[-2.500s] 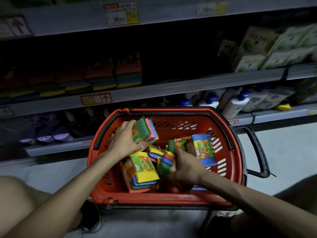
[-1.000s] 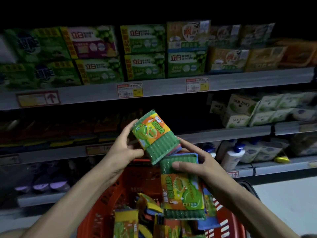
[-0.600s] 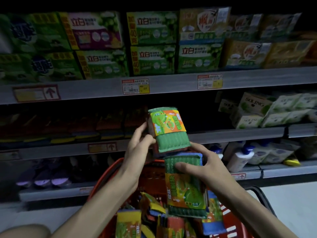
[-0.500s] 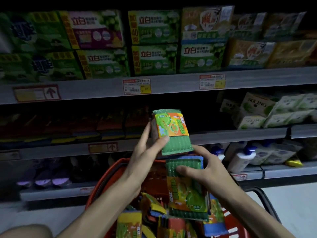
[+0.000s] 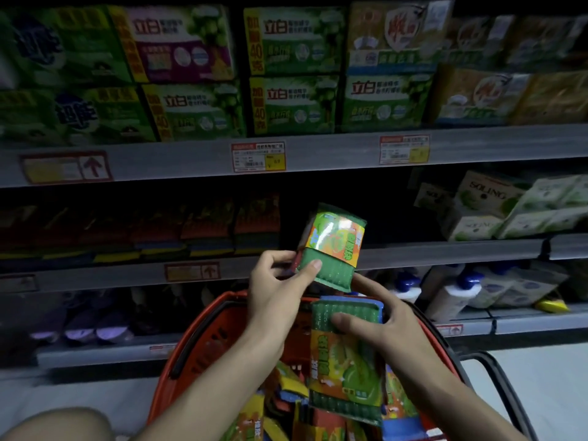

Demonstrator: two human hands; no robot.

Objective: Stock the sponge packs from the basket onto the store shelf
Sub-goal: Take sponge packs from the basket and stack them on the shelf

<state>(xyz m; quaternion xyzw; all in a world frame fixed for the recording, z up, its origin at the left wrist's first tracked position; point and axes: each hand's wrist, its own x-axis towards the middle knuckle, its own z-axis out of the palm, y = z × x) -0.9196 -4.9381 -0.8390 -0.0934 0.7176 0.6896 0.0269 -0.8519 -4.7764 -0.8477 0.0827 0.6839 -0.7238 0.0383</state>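
Left hand [image 5: 273,291] closed on a green sponge pack [image 5: 331,246], thumb pressed flat across its lower green face and fingers curled behind its left edge; pack held upright, tilted slightly, raised in front of the front edge of the middle shelf [image 5: 445,253], glare across its orange and green label. Right hand [image 5: 391,326] closed on a second sponge pack [image 5: 345,361], thumb lying across its upper green end and fingers wrapped round the right side, with what looks like a blue pack [image 5: 393,418] behind it in the same grasp. Second pack hanging lengthwise just below the first, over the red basket [image 5: 219,329], the two packs close but whether touching cannot be told. More sponge packs [image 5: 286,386] heaped loose inside the basket near its nearer side, colours yellow, blue and orange. Black basket handle [image 5: 509,393] jutting out at the right. On the middle shelf toward its left end, dim rows of stacked sponge packs [image 5: 210,230]; toward its right end, pale boxes [image 5: 483,208]. Green and yellow soap boxes [image 5: 292,71] ranked along the top shelf, price tags [image 5: 257,156] on its front edge. White bottles with blue caps [image 5: 451,291] at the right end of the lower shelf.
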